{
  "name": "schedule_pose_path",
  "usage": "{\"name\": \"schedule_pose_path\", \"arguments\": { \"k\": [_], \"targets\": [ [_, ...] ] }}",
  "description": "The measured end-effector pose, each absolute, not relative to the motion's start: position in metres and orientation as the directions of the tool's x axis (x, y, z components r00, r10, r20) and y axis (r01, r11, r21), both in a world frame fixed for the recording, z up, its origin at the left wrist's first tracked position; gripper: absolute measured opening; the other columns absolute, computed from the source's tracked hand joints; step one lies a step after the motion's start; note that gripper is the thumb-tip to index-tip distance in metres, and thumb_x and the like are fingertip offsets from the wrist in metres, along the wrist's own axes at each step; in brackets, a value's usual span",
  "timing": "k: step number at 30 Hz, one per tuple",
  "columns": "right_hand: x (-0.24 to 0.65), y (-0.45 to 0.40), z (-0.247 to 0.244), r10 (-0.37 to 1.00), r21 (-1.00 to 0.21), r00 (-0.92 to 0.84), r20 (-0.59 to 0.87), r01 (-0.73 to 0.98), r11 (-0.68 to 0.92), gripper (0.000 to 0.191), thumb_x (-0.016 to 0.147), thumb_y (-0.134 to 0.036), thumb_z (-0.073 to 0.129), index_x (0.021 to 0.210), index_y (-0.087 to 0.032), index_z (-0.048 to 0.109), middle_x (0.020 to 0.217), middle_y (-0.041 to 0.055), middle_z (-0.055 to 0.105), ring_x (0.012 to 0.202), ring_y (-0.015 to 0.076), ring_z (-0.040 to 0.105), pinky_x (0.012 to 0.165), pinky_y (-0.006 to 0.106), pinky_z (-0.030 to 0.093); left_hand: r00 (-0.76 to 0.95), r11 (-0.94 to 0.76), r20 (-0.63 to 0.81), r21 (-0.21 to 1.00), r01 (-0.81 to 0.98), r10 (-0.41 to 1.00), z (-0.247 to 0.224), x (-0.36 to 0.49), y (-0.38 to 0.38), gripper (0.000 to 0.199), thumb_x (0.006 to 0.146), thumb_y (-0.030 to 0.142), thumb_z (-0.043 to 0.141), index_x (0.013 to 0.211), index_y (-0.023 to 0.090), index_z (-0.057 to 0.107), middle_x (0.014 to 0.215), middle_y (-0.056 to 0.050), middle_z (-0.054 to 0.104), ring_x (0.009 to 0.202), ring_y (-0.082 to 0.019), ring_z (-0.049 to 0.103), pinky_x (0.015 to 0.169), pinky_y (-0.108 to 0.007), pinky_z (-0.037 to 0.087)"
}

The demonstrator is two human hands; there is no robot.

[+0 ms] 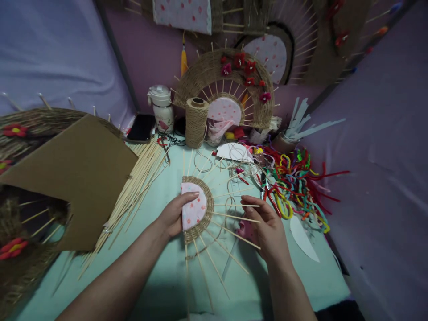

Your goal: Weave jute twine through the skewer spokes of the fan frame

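My left hand (177,214) grips a half-round woven fan (195,207) by its straight edge, thumb lying on the white, red-dotted cloth. A band of brown twine is woven around the cloth's curve, and thin wooden sticks (220,232) radiate from it. At the right-hand stick tips is my right hand (269,227), its fingers curled and closed around the ends; what lies between the fingertips is hard to make out. Loose twine (229,200) loops between the fan and my right hand. Something pink (245,229) shows behind the sticks, partly hidden by that hand.
Bundled sticks (140,174) and brown cardboard (83,178) lie left. Behind stand a twine spool (196,122), a white bottle (162,109) and a flower-trimmed woven arch (214,71). To the right are scissors (267,189), colourful pipe cleaners (301,178) and a white cut-out (303,238).
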State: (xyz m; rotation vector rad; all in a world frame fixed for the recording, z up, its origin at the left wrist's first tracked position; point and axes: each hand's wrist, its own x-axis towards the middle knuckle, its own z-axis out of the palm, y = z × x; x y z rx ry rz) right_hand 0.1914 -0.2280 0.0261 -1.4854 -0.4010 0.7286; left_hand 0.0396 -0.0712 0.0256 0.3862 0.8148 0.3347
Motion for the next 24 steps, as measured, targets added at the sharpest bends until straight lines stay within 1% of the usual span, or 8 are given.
{"name": "schedule_pose_path", "arguments": {
  "k": [3,5,8,11,14,16,20,24],
  "targets": [
    [0.188,-0.228,0.026,0.681,-0.963,0.683,-0.262,-0.230,-0.140,0.029,0.075,-0.037,0.067,0.101,-0.025,0.064,0.110,0.0049,0.062,0.061,0.0103,0.056,0.043,0.021,0.047,0.643,0.881,-0.636,0.453,-0.135,0.425,0.028,0.040,-0.072,0.007,0.071,0.011,0.064,0.077,0.009,0.062,0.062,-0.007,0.069,0.052,-0.016,0.064,0.053,-0.026,0.053],
    [0.185,-0.227,0.027,0.688,-0.962,0.674,-0.269,-0.213,-0.169,0.029,0.076,-0.039,0.066,0.102,-0.027,0.063,0.112,0.0043,0.060,0.058,0.0094,0.054,0.041,0.021,0.046,0.651,0.876,-0.627,0.465,-0.129,0.429,0.029,0.039,-0.071,0.008,0.072,0.011,0.064,0.078,0.008,0.063,0.064,-0.008,0.069,0.054,-0.016,0.065,0.054,-0.026,0.053],
    [0.184,-0.231,0.032,0.698,-0.982,0.693,-0.179,-0.078,-0.173,0.026,0.079,-0.039,0.061,0.103,-0.027,0.061,0.112,0.0044,0.059,0.069,0.0128,0.057,0.052,0.024,0.050,0.664,0.850,-0.588,0.509,-0.139,0.461,0.027,0.037,-0.068,0.006,0.074,0.011,0.063,0.080,0.009,0.062,0.065,-0.007,0.069,0.054,-0.015,0.064,0.054,-0.025,0.053],
    [0.191,-0.248,0.034,0.724,-0.954,0.690,-0.001,0.217,-0.208,0.023,0.084,-0.037,0.056,0.104,-0.026,0.059,0.109,0.0056,0.060,0.089,0.0189,0.058,0.074,0.032,0.050,0.683,0.811,-0.521,0.557,-0.181,0.511,0.023,0.035,-0.063,0.006,0.077,0.012,0.061,0.083,0.010,0.061,0.065,-0.005,0.068,0.053,-0.012,0.063,0.053,-0.021,0.052],
    [0.203,-0.278,0.026,0.754,-0.748,0.642,0.137,0.566,-0.346,0.022,0.082,-0.040,0.057,0.097,-0.024,0.059,0.102,0.0080,0.060,0.094,0.0248,0.056,0.081,0.040,0.046,0.700,0.793,-0.465,0.559,-0.242,0.541,0.020,0.034,-0.060,0.010,0.078,0.012,0.062,0.088,0.012,0.060,0.069,-0.003,0.068,0.055,-0.010,0.063,0.056,-0.020,0.053],
    [0.211,-0.297,0.013,0.775,-0.580,0.612,0.155,0.692,-0.431,0.030,0.076,-0.044,0.062,0.096,-0.022,0.059,0.095,0.0093,0.060,0.090,0.0280,0.056,0.080,0.044,0.045,0.698,0.795,-0.454,0.537,-0.282,0.554,0.021,0.034,-0.059,0.011,0.078,0.012,0.063,0.089,0.013,0.060,0.069,-0.002,0.067,0.055,-0.009,0.063,0.056,-0.018,0.052],
    [0.216,-0.316,-0.015,0.809,-0.412,0.582,0.081,0.759,-0.505,0.049,0.070,-0.045,0.067,0.108,-0.017,0.055,0.099,0.0126,0.059,0.090,0.0308,0.057,0.080,0.046,0.046,0.695,0.803,-0.452,0.505,-0.316,0.559,0.021,0.035,-0.060,0.011,0.078,0.013,0.063,0.089,0.013,0.060,0.069,-0.001,0.067,0.055,-0.009,0.063,0.055,-0.018,0.053],
    [0.212,-0.308,-0.027,0.801,-0.407,0.598,0.015,0.736,-0.542,0.042,0.075,-0.039,0.061,0.110,-0.016,0.055,0.100,0.0124,0.058,0.093,0.0294,0.057,0.083,0.043,0.046,0.694,0.800,-0.443,0.495,-0.339,0.568,0.020,0.036,-0.060,0.008,0.079,0.012,0.061,0.087,0.013,0.061,0.069,-0.002,0.068,0.054,-0.010,0.064,0.054,-0.018,0.053]
  ]
}}
